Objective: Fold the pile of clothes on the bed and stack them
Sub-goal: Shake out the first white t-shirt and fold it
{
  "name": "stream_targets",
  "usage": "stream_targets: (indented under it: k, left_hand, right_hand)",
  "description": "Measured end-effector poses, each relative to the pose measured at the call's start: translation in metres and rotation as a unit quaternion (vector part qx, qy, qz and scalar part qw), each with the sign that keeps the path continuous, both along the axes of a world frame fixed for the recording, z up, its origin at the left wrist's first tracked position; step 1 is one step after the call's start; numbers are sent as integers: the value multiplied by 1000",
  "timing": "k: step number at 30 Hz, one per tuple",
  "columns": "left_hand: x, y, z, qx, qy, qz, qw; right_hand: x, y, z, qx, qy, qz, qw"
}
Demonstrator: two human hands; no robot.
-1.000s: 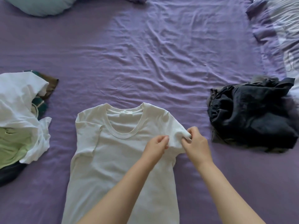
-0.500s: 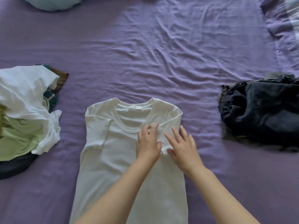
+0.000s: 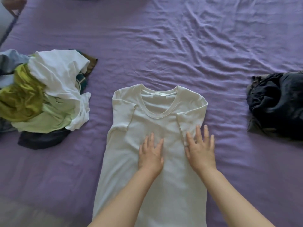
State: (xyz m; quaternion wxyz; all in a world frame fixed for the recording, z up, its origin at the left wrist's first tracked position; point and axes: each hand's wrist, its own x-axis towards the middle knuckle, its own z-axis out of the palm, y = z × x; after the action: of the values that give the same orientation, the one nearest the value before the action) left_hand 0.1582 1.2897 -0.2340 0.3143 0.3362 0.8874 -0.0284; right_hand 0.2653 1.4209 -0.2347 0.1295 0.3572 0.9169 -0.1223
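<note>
Under my palms, at the middle of the bed, lies the white T-shirt [image 3: 152, 128], spread flat on its back with the round neckline away from me and the body running down toward me and out of the bottom of the view. Both short sleeves are folded in over the chest, so its sides run nearly straight. My left hand [image 3: 151, 154] rests flat on the chest of the shirt, fingers straight and slightly spread, holding nothing. My right hand [image 3: 200, 149] lies just beside it, also flat with straight, spread fingers; it presses on the lower edge of the folded-in right sleeve, and its outer fingers reach over the shirt's side onto the purple bedsheet [image 3: 164, 46]. The two hands are near each other but apart, with a strip of white cloth showing between them. Well to the left of the shirt sits a loose pile of unfolded clothes [image 3: 47, 97]: a white garment on top, olive and pale green pieces beneath it, something dark at the bottom and a bit of brown cloth at the far edge. Well to the right, at the edge of the view, sits a heap of dark clothes [image 3: 277, 105], black or navy; whether they are folded I cannot tell. The sheet is creased all over.
</note>
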Motion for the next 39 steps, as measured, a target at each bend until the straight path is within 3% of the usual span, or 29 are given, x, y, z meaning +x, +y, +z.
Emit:
stream_targets:
  k: [5,13,17,20,25,30,32,34,37,39]
  left_hand:
    - [14,-59,8,-2,-16,-44,999]
    - [42,-139,11,23,-27,-67,997]
    - [42,-196,17,3,65,36,997]
    - [28,-229,20,-8,39,171,985]
    - [18,-253,23,35,-52,337,939]
    - [14,-265,36,104,-274,448,844]
    - [12,-264,47,138,-324,482,803]
    - [6,-259,58,168,-358,513,762]
    - [-9,-243,74,221,-353,523,743]
    - [-21,-228,82,273,-337,550,714]
  right_hand:
    - [32,-98,3,7,24,70,997]
    - [74,-208,6,-36,23,70,997]
    - [94,-245,17,-83,30,39,995]
    - [105,-268,19,-103,40,10,994]
    - [106,-295,11,-135,46,-3,990]
    - [95,-304,8,-170,64,4,983]
    - [89,-306,10,-188,68,15,980]
    - [81,-306,14,-215,73,26,974]
    - [71,-301,21,-200,98,33,974]
    - [69,-292,25,-173,116,-17,978]
